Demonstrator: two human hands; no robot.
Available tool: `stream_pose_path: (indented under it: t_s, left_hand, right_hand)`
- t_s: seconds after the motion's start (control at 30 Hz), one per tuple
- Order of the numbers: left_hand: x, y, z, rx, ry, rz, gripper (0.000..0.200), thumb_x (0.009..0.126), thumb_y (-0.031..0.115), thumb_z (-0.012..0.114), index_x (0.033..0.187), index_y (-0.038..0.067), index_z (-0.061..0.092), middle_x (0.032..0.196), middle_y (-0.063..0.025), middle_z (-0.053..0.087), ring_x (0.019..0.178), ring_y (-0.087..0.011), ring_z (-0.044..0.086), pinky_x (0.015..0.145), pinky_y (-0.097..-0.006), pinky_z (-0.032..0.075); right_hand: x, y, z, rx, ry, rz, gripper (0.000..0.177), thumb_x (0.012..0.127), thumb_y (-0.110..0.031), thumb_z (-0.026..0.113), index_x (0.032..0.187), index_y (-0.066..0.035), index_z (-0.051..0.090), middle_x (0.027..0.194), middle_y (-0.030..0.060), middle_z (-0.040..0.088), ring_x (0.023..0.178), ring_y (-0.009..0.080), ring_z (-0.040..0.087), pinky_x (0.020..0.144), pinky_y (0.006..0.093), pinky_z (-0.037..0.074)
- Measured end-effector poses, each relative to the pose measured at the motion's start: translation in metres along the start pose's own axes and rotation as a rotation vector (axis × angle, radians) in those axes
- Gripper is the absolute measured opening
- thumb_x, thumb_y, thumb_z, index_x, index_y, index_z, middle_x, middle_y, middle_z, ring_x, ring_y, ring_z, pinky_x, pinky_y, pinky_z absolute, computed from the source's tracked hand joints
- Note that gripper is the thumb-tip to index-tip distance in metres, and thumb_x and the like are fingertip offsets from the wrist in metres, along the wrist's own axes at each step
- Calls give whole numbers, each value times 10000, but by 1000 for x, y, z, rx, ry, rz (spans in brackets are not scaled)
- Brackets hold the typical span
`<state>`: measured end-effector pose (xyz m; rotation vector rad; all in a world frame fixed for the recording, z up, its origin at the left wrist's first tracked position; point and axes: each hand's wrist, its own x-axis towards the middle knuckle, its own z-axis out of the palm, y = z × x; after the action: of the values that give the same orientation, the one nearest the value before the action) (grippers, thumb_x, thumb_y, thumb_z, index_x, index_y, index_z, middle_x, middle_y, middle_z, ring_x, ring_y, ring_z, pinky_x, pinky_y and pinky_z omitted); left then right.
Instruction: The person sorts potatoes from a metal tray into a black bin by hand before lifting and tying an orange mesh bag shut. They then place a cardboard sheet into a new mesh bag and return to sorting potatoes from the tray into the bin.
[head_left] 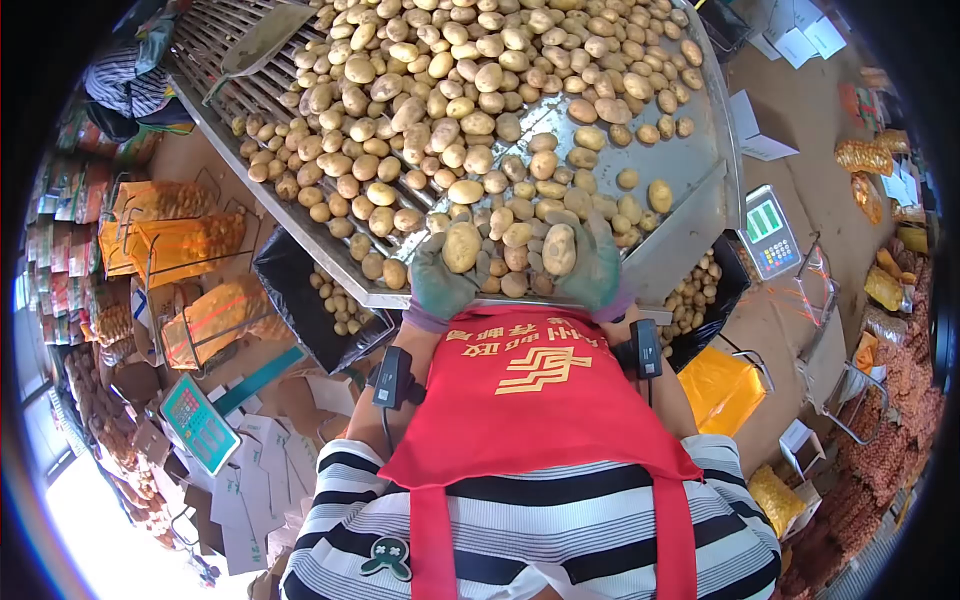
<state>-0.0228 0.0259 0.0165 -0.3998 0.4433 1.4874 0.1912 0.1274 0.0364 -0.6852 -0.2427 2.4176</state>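
Observation:
In a green glove, my left hand [442,282] is closed around a potato [462,247] at the near edge of the metal sorting table [690,200]. My right hand [597,268], gloved the same way, grips another potato [558,249] a short way to the right. Several loose potatoes [515,256] lie between the two hands. Beyond them a large heap of potatoes [430,110] covers the slatted and smooth parts of the table. The fingertips are partly hidden by the potatoes.
Black-lined bins of potatoes stand below the table, left [340,305] and right [693,295]. A metal scoop [262,45] lies on the slats. Scales [200,425] [770,235], orange mesh bags [190,245] and cardboard boxes surround me. Another person [130,80] is at the upper left.

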Motion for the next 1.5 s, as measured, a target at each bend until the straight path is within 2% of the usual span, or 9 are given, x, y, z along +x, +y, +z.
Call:
stream_pose_path:
  t_s: [0.13, 0.2, 0.5, 0.77, 0.83, 0.9, 1.07, 1.33, 1.5]
  left_hand:
    - [-3, -3, -2, 118, 106, 41, 406, 914, 296, 535, 1250, 69, 520, 1141, -112, 585, 1036, -288, 579, 844, -397, 526]
    - [-4, -15, 6, 285, 205, 108, 471, 927, 346, 534, 1297, 58, 487, 1131, -94, 579, 1050, -225, 571, 871, -352, 505]
    - [7, -43, 33, 1883, -29, 640, 432, 841, 159, 630, 1237, 13, 540, 1164, -129, 591, 1115, -214, 557, 955, -316, 442]
    - [16, -58, 39, 204, -63, -518, 632, 924, 583, 451, 1259, 50, 503, 1191, -153, 575, 1121, -311, 566, 940, -495, 499]
    - [15, -61, 29, 184, -74, -479, 621, 924, 592, 424, 1232, 61, 517, 1182, -160, 574, 1116, -347, 568, 959, -522, 482]
    - [12, -53, 21, 103, -25, -314, 572, 936, 564, 413, 1192, 69, 538, 1158, -163, 580, 1036, -335, 600, 935, -537, 489]
    - [12, -35, 4, 8, -432, -350, 445, 962, 473, 409, 1134, 89, 556, 1044, -131, 604, 905, -297, 615, 934, -530, 468]
    - [-10, -40, 18, 4, -38, -362, 715, 906, 571, 432, 1443, 106, 342, 1250, -132, 518, 1119, -335, 542, 985, -540, 415]
    - [-4, -35, -4, 44, -40, -446, 740, 890, 595, 441, 1435, 100, 362, 1308, -158, 501, 1104, -357, 548, 986, -577, 400]
  right_hand:
    - [-13, 13, -1, -305, -252, -360, 463, 966, -313, 526, 1300, -2, 451, 1185, 126, 570, 1020, 226, 593, 921, 371, 499]
    - [-21, 14, -40, -1330, -39, -441, 419, 977, -240, 509, 1325, -19, 439, 1142, 114, 581, 983, 193, 597, 867, 313, 512]
    - [-34, 7, -47, -141, -143, 242, 395, 987, -290, 461, 1273, -21, 498, 932, 80, 626, 832, 137, 617, 728, 270, 523]
    - [-43, -14, 18, -1149, 47, -340, 488, 967, -368, 488, 1318, -29, 467, 1182, 119, 566, 1119, 192, 526, 989, 339, 413]
    - [-29, -25, -14, -989, -106, -250, 592, 902, -402, 574, 1344, -31, 442, 1241, 123, 545, 1182, 269, 486, 1061, 393, 340]
    - [-9, -37, -35, -1571, 597, -522, 648, 837, -430, 628, 1329, -44, 461, 1277, 127, 524, 1201, 302, 472, 1058, 416, 333]
    - [43, -81, -23, -2475, 329, 140, 708, 786, -441, 638, 1341, -44, 448, 1311, 161, 508, 1234, 320, 457, 1086, 447, 274]
    - [30, -69, -16, -1422, 271, -52, 588, 860, -376, 610, 1321, -33, 484, 1235, 148, 598, 1142, 341, 545, 952, 422, 439]
    - [23, -103, -18, -1831, 612, -82, 588, 853, -371, 601, 1358, -107, 456, 1318, 149, 529, 1205, 326, 504, 989, 417, 416]
